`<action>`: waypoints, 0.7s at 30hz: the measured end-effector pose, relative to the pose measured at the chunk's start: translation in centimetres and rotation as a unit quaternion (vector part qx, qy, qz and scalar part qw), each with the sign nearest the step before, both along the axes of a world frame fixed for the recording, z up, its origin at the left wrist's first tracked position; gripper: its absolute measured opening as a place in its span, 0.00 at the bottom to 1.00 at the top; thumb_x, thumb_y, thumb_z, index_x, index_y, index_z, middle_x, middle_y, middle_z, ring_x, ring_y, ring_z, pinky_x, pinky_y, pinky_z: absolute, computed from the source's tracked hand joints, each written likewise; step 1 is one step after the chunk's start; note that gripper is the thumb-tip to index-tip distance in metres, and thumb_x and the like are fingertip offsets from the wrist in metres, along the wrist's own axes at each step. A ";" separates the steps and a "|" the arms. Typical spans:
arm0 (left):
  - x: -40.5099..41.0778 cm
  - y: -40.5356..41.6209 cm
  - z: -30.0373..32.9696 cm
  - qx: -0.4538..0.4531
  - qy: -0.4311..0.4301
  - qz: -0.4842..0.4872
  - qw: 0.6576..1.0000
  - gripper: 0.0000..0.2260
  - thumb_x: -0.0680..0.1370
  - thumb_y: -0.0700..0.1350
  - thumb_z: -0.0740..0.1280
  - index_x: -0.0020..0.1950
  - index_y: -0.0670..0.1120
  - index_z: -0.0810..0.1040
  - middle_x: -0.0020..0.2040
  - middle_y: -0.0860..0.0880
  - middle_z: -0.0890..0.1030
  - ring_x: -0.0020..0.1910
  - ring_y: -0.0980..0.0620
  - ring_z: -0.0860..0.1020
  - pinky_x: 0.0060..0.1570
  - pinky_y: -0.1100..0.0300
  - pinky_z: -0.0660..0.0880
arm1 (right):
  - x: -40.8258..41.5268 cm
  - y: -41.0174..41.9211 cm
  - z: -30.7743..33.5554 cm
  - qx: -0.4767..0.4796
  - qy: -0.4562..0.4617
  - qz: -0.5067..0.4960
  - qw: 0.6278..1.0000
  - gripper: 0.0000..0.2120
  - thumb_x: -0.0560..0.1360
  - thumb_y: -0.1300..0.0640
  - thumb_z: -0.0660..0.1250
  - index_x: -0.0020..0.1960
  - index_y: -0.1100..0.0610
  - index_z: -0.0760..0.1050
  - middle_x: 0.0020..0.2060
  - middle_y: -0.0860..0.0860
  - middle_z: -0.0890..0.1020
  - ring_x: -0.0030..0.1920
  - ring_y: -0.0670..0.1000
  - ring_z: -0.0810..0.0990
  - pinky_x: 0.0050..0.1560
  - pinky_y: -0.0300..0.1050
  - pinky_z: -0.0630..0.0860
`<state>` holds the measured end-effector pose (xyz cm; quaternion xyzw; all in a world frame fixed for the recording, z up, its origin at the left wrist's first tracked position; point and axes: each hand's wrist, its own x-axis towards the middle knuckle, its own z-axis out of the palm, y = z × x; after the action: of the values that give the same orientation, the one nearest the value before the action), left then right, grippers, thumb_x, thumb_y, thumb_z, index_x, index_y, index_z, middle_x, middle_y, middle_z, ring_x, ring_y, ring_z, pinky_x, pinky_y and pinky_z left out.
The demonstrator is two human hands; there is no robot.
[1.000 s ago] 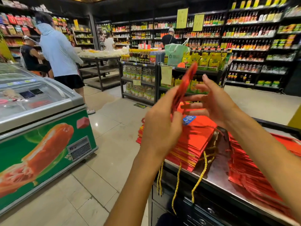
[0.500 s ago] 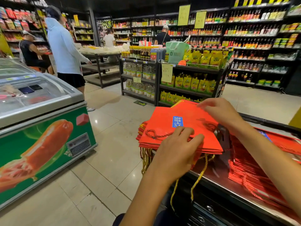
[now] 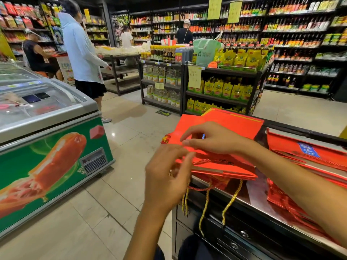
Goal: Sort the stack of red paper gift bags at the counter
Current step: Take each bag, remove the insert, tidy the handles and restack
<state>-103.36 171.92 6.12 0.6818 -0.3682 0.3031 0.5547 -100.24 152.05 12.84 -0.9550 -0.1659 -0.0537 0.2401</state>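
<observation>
The red gift bags (image 3: 221, 126) are smooth matt paper with twisted gold cord handles (image 3: 231, 200). The counter (image 3: 257, 196) under them is shiny, reflective metal. On the left, the freezer (image 3: 56, 166) has a glass lid and glossy printed side; the floor (image 3: 122, 184) tiles gleam.

Grocery store aisle, beige tiled floor (image 3: 116, 184) pretty shiny, chest freezer (image 3: 47, 117) on the left with a big sausage graphic, dark shelf rack (image 3: 221, 81) of yellow pouches mid-floor, back wall shelves (image 3: 293, 34) packed with bottles, shopper in a pale hoodie (image 3: 82, 53)
</observation>
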 end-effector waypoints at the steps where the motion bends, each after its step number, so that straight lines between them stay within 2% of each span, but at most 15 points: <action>1: 0.2 0.7 -0.3 -0.010 0.027 0.045 0.999 0.04 0.81 0.45 0.70 0.48 0.46 0.82 0.45 0.53 0.81 0.46 0.54 0.80 0.41 0.61 0.77 | 0.3 0.3 0.0 -0.005 0.003 -0.007 1.000 0.13 0.80 0.43 0.69 0.59 0.48 0.83 0.42 0.46 0.85 0.43 0.46 0.82 0.49 0.49 0.77; 3: 0.7 1.8 -1.1 -0.036 0.113 0.138 0.983 0.04 0.82 0.47 0.67 0.48 0.51 0.79 0.43 0.55 0.79 0.45 0.56 0.78 0.38 0.64 0.73 | 0.8 1.2 0.2 -0.016 0.022 0.004 1.000 0.17 0.79 0.40 0.68 0.64 0.45 0.80 0.41 0.46 0.82 0.41 0.44 0.79 0.45 0.44 0.74; 5: 1.1 2.3 -1.7 -0.035 0.221 0.181 0.958 0.02 0.82 0.49 0.66 0.51 0.53 0.78 0.44 0.55 0.79 0.45 0.57 0.78 0.39 0.62 0.74 | 1.2 2.0 0.3 -0.034 0.047 0.028 0.998 0.18 0.78 0.41 0.70 0.65 0.44 0.79 0.42 0.49 0.80 0.40 0.44 0.76 0.43 0.42 0.71; 8: 1.4 2.3 -2.3 -0.005 0.332 0.107 0.937 0.04 0.81 0.54 0.66 0.56 0.60 0.77 0.45 0.54 0.82 0.45 0.55 0.81 0.40 0.51 0.82 | 1.5 2.6 0.5 -0.086 0.067 0.056 0.992 0.14 0.76 0.45 0.74 0.61 0.44 0.82 0.44 0.48 0.78 0.43 0.44 0.75 0.44 0.42 0.70; 11: 1.3 1.9 -2.1 -0.023 0.371 0.054 0.927 0.07 0.80 0.51 0.69 0.53 0.64 0.77 0.43 0.51 0.85 0.43 0.50 0.83 0.40 0.50 0.82 | 1.5 2.7 0.8 -0.089 0.087 0.053 0.991 0.06 0.75 0.53 0.76 0.52 0.47 0.85 0.41 0.42 0.80 0.41 0.38 0.76 0.41 0.36 0.69; 13: 1.3 1.7 -2.1 -0.066 0.401 0.041 0.913 0.09 0.80 0.45 0.71 0.54 0.60 0.79 0.43 0.48 0.85 0.42 0.47 0.84 0.37 0.52 0.82 | 1.5 2.7 0.9 -0.085 0.096 0.033 0.991 0.02 0.75 0.55 0.74 0.46 0.48 0.84 0.39 0.43 0.81 0.38 0.40 0.77 0.41 0.40 0.72; 14: 1.3 1.5 -1.9 -0.088 0.416 0.033 0.904 0.09 0.80 0.43 0.71 0.54 0.57 0.80 0.43 0.46 0.85 0.42 0.47 0.84 0.35 0.54 0.81 | 1.4 2.6 1.0 -0.084 0.096 0.026 0.991 0.01 0.75 0.53 0.73 0.45 0.49 0.83 0.38 0.44 0.82 0.37 0.41 0.77 0.41 0.42 0.73; 16: 1.3 1.2 -1.8 -0.118 0.433 0.017 0.893 0.08 0.80 0.40 0.70 0.55 0.52 0.81 0.43 0.44 0.84 0.39 0.48 0.84 0.35 0.56 0.80 | 1.0 2.7 1.1 -0.094 0.098 0.012 0.991 0.09 0.75 0.44 0.74 0.44 0.49 0.81 0.36 0.43 0.80 0.35 0.40 0.76 0.37 0.37 0.70; 18: 1.4 1.1 -1.7 -0.126 0.432 0.008 0.893 0.08 0.79 0.39 0.70 0.55 0.51 0.82 0.42 0.45 0.84 0.39 0.49 0.84 0.36 0.57 0.81 | 0.4 3.0 1.2 -0.118 0.112 0.010 0.987 0.14 0.72 0.40 0.76 0.47 0.49 0.79 0.36 0.43 0.79 0.35 0.40 0.75 0.35 0.37 0.67; 21: 1.4 1.0 -1.9 -0.133 0.438 0.000 0.889 0.09 0.79 0.37 0.69 0.54 0.50 0.82 0.39 0.47 0.84 0.40 0.51 0.85 0.37 0.57 0.81 | -0.1 2.9 1.3 -0.076 0.147 0.022 0.986 0.10 0.73 0.53 0.78 0.50 0.49 0.79 0.38 0.46 0.82 0.37 0.44 0.78 0.40 0.44 0.74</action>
<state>-101.98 172.93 4.18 0.6652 -0.0443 0.0194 0.7451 -100.37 154.97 14.10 -0.9641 -0.1530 0.1050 0.1897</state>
